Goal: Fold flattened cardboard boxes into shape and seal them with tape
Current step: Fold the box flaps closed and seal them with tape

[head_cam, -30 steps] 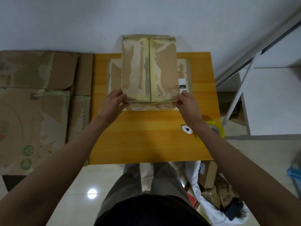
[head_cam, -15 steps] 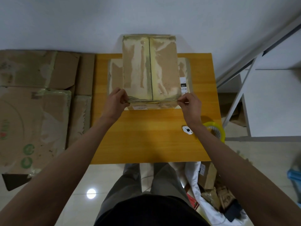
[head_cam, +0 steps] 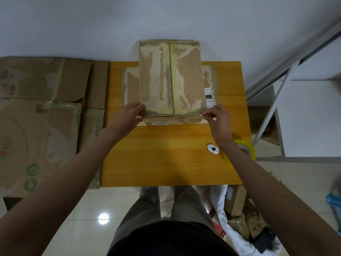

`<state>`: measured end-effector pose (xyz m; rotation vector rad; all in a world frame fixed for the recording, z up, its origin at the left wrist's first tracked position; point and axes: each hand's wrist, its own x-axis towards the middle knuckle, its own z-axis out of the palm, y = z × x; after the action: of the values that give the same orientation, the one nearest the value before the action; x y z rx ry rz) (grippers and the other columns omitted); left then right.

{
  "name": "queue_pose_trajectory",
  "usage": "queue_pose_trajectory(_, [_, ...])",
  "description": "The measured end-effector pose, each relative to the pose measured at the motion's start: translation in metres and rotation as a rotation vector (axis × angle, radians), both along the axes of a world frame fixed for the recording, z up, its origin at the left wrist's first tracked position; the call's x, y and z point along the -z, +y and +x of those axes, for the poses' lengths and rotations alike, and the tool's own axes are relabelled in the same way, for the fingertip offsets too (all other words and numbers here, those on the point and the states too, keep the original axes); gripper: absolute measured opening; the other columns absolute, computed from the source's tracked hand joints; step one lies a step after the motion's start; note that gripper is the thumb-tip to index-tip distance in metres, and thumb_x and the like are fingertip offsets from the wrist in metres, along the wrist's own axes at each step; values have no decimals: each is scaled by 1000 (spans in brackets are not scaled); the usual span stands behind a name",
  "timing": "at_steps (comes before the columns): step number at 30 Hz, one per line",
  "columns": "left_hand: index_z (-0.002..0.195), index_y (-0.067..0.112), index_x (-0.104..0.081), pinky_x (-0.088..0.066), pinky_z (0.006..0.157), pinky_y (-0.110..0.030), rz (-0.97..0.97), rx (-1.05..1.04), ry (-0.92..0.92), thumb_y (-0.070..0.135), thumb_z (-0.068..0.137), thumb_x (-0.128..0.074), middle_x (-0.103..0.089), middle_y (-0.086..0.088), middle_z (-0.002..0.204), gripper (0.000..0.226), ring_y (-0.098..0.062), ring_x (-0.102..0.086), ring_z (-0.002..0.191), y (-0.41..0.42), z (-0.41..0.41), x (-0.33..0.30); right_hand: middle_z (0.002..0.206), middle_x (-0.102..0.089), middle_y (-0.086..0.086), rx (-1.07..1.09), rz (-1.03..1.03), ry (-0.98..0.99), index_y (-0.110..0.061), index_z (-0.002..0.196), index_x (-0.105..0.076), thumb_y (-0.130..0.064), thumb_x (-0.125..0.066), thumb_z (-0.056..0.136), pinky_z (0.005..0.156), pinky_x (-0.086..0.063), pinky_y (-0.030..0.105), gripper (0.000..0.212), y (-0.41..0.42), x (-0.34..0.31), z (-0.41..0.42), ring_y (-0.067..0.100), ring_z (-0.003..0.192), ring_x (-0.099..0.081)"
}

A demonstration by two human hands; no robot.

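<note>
A worn cardboard box (head_cam: pixel 169 78) with old tape marks stands folded on the far half of the wooden table (head_cam: pixel 166 159), its two top flaps meeting along a dark middle seam. Side flaps lie flat on the table to its left and right. My left hand (head_cam: pixel 129 115) pinches the near left corner of the top. My right hand (head_cam: pixel 217 119) pinches the near right corner. A yellow tape roll (head_cam: pixel 246 148) lies at the table's right edge, partly hidden by my right forearm. Beside it lies a small white cutter (head_cam: pixel 212 149).
Flattened cardboard boxes (head_cam: pixel 40 126) are stacked left of the table. A white wall stands behind. A white metal frame (head_cam: pixel 273 108) rises at the right. A white bag with cardboard scraps (head_cam: pixel 241 215) lies on the tiled floor near my legs.
Both hands slid slightly outward along the box's near top edge to its corners and now pinch them. The box stays in place.
</note>
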<state>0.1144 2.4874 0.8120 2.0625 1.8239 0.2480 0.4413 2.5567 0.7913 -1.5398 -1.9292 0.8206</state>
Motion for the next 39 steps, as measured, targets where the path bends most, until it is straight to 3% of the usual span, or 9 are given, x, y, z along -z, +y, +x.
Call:
queue_pose_trajectory(3, [96,13,-58,-46,76,-38,60,-3,61,13,85,-74,-59,-4,98,19,-25,-55,87,0,5,1,94,-57,5,-62,68,-46,-5,82,-69,4,-74,82,75,-51,32,10,1,1,0,18,85,-57])
queue_pose_trajectory(5, [93,12,-56,-39,75,-36,96,-13,92,18,84,-75,-56,-5,94,22,-26,-51,86,-1,11,4,93,-57,6,-86,83,-103,-5,79,-65,-3,-77,81,76,-49,39,12,2,1,-1,22,88,-54])
queue_pose_trajectory(9, [99,12,-57,-43,80,-39,101,49,66,31,84,-76,-54,-5,101,31,-26,-48,94,5,34,6,95,-60,4,-210,192,-262,-11,86,-69,-22,-80,79,82,-39,30,17,-1,-3,-17,26,93,-50])
queue_pose_trajectory(13, [106,13,-60,-47,73,-38,99,56,-60,29,87,-74,-55,-5,105,28,-25,-52,101,20,72,5,93,-62,0,-308,159,-237,-14,92,-71,-20,-76,83,81,-42,36,12,-5,-6,-52,23,92,-53])
queue_pose_trajectory(20, [83,4,-62,-35,57,-37,127,9,-10,14,88,-69,-56,-12,90,13,-32,-56,91,29,100,7,85,-58,3,-283,120,-232,-8,81,-69,-11,-74,83,70,-40,27,6,-3,0,-68,20,90,-52])
queue_pose_trajectory(24, [90,1,-61,-44,67,-43,123,-1,-3,4,88,-64,-56,-16,97,5,-35,-54,96,26,108,8,85,-57,2,-264,77,-215,-9,80,-70,-11,-76,81,66,-40,25,7,-2,-2,-69,18,88,-53])
queue_pose_trajectory(28, [104,5,-58,-48,74,-43,96,-6,27,16,92,-64,-56,-12,105,16,-30,-52,101,31,113,7,92,-57,0,-284,37,-223,-10,86,-67,-11,-75,83,70,-50,36,9,0,-3,-68,17,90,-54])
queue_pose_trajectory(34, [117,9,-54,-44,69,-35,68,151,178,-4,87,-59,-54,-8,114,34,-27,-52,107,42,127,1,102,-57,3,31,50,-288,-19,94,-68,-9,-76,79,91,-42,40,20,-7,-1,-42,26,101,-49])
queue_pose_trajectory(39, [102,9,-58,-35,55,-35,58,160,219,-8,84,-57,-58,-6,102,25,-27,-54,99,34,113,-5,91,-59,5,57,121,-130,-14,85,-70,-11,-66,83,85,-43,37,6,-9,-10,-28,22,91,-52])
